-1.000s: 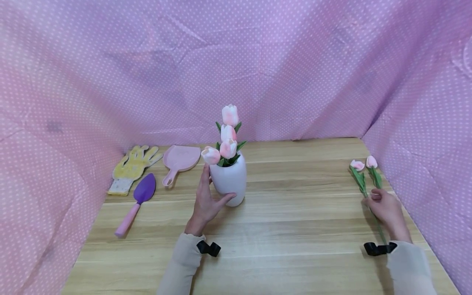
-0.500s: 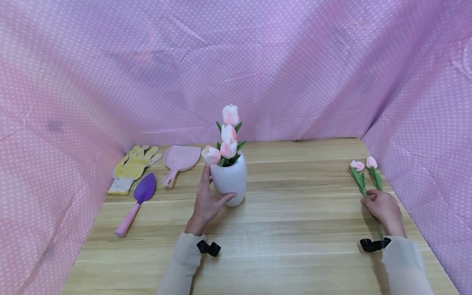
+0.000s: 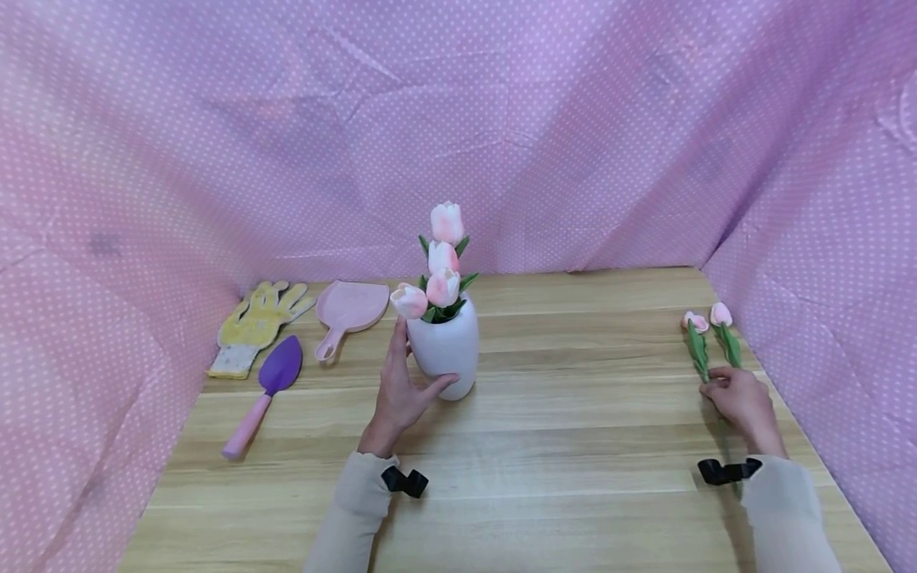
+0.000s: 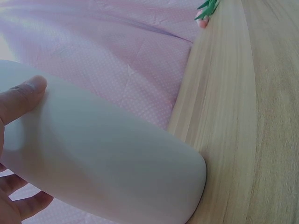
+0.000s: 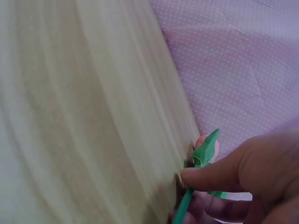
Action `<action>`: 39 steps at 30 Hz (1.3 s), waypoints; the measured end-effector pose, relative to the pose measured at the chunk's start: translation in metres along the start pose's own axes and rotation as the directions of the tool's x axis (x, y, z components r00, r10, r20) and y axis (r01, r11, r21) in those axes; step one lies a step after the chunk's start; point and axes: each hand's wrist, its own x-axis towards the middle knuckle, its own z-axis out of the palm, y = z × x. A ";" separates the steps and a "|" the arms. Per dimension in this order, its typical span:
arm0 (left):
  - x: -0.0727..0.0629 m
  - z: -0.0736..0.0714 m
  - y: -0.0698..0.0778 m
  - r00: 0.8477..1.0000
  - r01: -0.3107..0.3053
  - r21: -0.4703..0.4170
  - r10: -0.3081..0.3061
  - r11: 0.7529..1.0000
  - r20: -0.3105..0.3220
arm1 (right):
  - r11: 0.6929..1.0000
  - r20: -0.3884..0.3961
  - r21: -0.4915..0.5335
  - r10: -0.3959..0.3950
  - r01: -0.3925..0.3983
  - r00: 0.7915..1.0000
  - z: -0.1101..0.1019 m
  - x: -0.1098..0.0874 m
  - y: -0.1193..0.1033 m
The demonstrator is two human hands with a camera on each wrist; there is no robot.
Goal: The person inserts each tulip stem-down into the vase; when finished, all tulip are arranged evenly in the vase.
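A white vase (image 3: 454,350) stands at mid-table with several pink-and-white tulips (image 3: 444,259) in it. My left hand (image 3: 401,398) holds the vase from its left side, thumb across the front and fingers around the far side. In the left wrist view, the base of the vase (image 4: 140,168) meets the wood. Toward the table's right edge, my right hand (image 3: 745,404) pinches the green stem of a tulip (image 3: 698,350) between thumb and fingers, just below its leaves. The right wrist view shows this stem (image 5: 183,207) close over the tabletop. Another tulip (image 3: 721,315) lies beside it, its lower stem hidden by the hand.
On the left of the wooden table (image 3: 573,477) lie a yellow-and-white work glove (image 3: 259,322), a purple trowel (image 3: 282,366) with a pink handle, and a pink dustpan (image 3: 353,306). Pink dotted cloth (image 3: 544,143) hangs behind and along both sides.
My right hand has moved slightly left and taken the stem in a pinch; that tulip's bloom and leaves have turned a little. The left hand and vase stay put.
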 end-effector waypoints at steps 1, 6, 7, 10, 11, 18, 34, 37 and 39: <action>0.000 0.000 0.000 1.000 0.000 0.001 0.000 1.000 -0.001 | 0.999 0.012 0.038 0.012 -0.012 1.000 0.000 0.000 0.000; 0.000 0.000 0.000 1.000 -0.002 -0.002 0.002 1.000 -0.001 | 0.964 0.114 0.247 0.068 -0.095 0.991 0.000 0.001 0.002; 0.000 0.000 0.000 1.000 -0.003 -0.002 0.003 1.000 -0.001 | 0.951 0.138 0.290 0.074 -0.112 0.988 -0.001 0.000 0.002; 0.000 0.000 0.000 1.000 -0.002 -0.003 0.002 1.000 -0.001 | 0.910 0.198 0.389 0.066 -0.140 0.978 -0.002 -0.001 0.001; 0.000 0.000 0.000 1.000 -0.002 -0.004 0.002 1.000 -0.001 | 0.895 0.213 0.421 0.061 -0.148 0.975 -0.003 -0.001 0.001; 0.000 0.000 -0.001 1.000 -0.006 -0.007 0.006 1.000 0.001 | 0.785 0.286 0.589 0.021 -0.193 0.958 -0.002 0.001 0.002; 0.000 -0.001 -0.001 1.000 -0.009 -0.002 0.009 1.000 0.002 | 0.352 0.344 0.899 -0.201 -0.259 0.917 0.006 -0.002 0.007; -0.001 -0.001 -0.001 1.000 -0.003 -0.005 0.003 1.000 0.002 | 0.229 0.312 0.942 -0.320 -0.246 0.895 0.010 -0.002 0.009; -0.001 0.000 -0.001 1.000 -0.001 -0.005 0.001 1.000 0.003 | 0.173 0.295 0.953 -0.374 -0.247 0.879 0.013 -0.002 0.009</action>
